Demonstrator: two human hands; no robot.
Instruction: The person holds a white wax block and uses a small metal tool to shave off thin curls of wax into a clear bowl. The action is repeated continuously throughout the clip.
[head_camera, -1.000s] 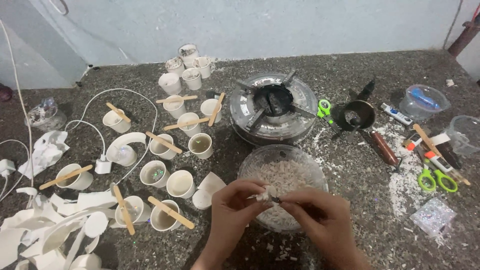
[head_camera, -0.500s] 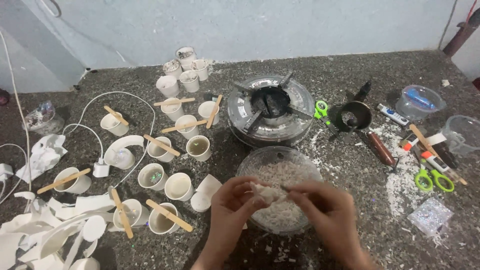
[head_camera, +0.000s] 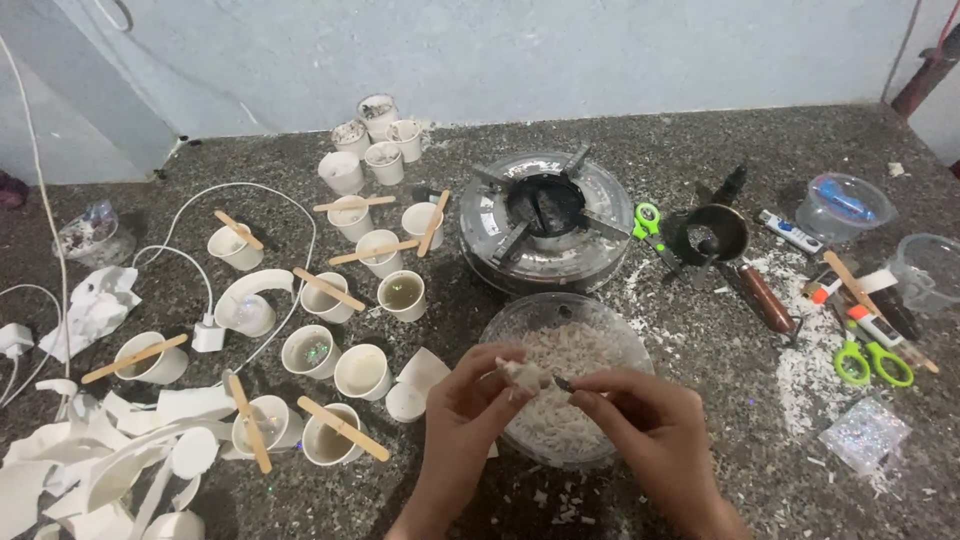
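My left hand (head_camera: 462, 420) pinches a small white wax chunk (head_camera: 522, 376) over a clear bowl (head_camera: 520, 322) filled with white wax shavings. My right hand (head_camera: 650, 420) meets it from the right, fingers closed on a small dark blade-like tool (head_camera: 563, 383) touching the chunk. Both hands hover above the near half of the bowl. What sort of tool it is stays unclear, as most of it is hidden in the fingers.
A round metal burner (head_camera: 545, 218) stands behind the bowl. Several small white cups (head_camera: 362, 370) with wooden sticks fill the left, beside torn white paper (head_camera: 120, 470) and a white cable (head_camera: 210, 330). Green scissors (head_camera: 872, 362), a small dark pan (head_camera: 714, 236) and clear containers (head_camera: 842, 205) lie right.
Both hands have kept working the wax chunk over the bowl, shifting slightly right and up. The view has drifted a little.
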